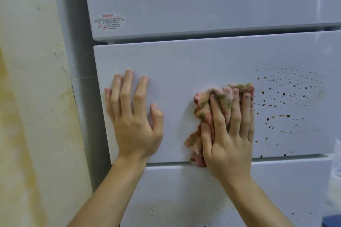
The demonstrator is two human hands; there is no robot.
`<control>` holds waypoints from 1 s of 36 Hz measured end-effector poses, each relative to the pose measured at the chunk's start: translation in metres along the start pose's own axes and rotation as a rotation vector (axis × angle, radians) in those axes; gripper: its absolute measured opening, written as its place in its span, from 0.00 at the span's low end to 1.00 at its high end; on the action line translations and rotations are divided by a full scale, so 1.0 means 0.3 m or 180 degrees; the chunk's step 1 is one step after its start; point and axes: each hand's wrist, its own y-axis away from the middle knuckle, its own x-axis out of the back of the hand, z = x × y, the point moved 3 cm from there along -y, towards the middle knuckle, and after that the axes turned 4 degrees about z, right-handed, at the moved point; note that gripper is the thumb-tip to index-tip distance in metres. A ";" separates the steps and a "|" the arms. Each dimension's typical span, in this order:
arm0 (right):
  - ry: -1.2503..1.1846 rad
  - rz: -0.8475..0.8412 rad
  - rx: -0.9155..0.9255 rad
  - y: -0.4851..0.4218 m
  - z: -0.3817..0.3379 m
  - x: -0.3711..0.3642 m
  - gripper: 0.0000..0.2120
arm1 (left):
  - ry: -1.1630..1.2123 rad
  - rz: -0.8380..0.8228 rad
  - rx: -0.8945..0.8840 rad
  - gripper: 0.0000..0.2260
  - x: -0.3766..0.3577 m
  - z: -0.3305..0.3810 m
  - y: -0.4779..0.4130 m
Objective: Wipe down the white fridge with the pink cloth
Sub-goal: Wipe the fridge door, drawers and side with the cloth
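The fridge (184,64) drawer front is still speckled brown on its right side. Left hand (134,116) lies flat, fingers spread, bracing. Right hand (228,129) presses the bunched cloth (203,110) mid-panel; I'd sweep right with firm, overlapping strokes into those spots (282,97).

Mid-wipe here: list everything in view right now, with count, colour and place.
fridge: one, white, three stacked front panels across centre and right.
sticker: one, pale with red print, lower left of the top panel.
brown spots: many, brown, right part of the middle panel; a few more on the bottom panel.
pink cloth: one, pink with green-brown soiling, bunched on the middle panel, just left of the spots.
wall: one, cream with yellow stains, left of the fridge.
left hand: one, flat on the middle panel's left part, holding nothing.
right hand: one, fingers pressing the cloth against the panel.
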 end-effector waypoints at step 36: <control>-0.0046 -0.0053 0.0148 -0.093 0.020 0.016 0.25 | -0.0384 -0.0154 -0.0378 0.25 -0.028 -0.010 0.028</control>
